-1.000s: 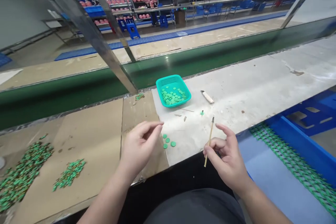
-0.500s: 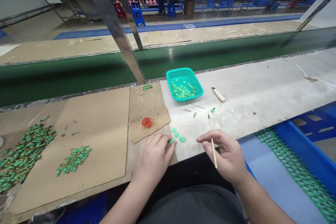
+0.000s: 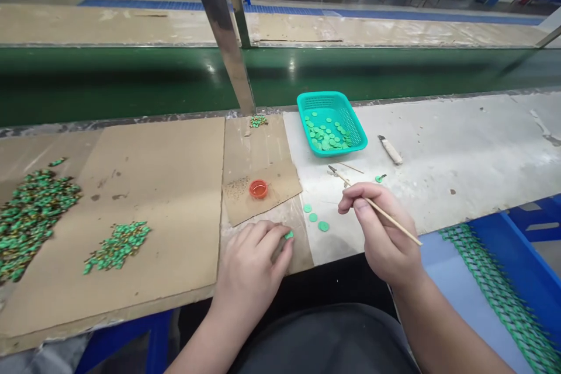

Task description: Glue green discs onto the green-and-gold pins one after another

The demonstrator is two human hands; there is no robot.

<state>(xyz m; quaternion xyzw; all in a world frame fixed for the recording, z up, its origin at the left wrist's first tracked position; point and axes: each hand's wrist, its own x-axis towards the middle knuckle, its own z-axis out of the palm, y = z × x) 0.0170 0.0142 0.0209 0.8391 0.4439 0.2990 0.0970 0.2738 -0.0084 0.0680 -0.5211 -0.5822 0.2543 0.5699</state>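
My left hand rests at the table's near edge, its thumb and forefinger closed on a small green disc. My right hand grips a thin wooden stick with a dark pointed tip, aimed up and to the left over the table. Between the hands lie several loose green discs. A small red dish holding liquid sits on a cardboard piece beyond my left hand. Farther back, a turquoise basket contains many similar discs.
Green-and-brown small pieces lie in a large heap and a smaller pile on cardboard at left. A white-handled knife and a green disc with a dark bit lie at right. A metal post rises behind; a blue crate stands at lower right.
The view has tilted down and shifted. My right hand has turned the stick from nearly upright to slanting left, its tip now nearer the red dish. My left hand still pinches the disc.
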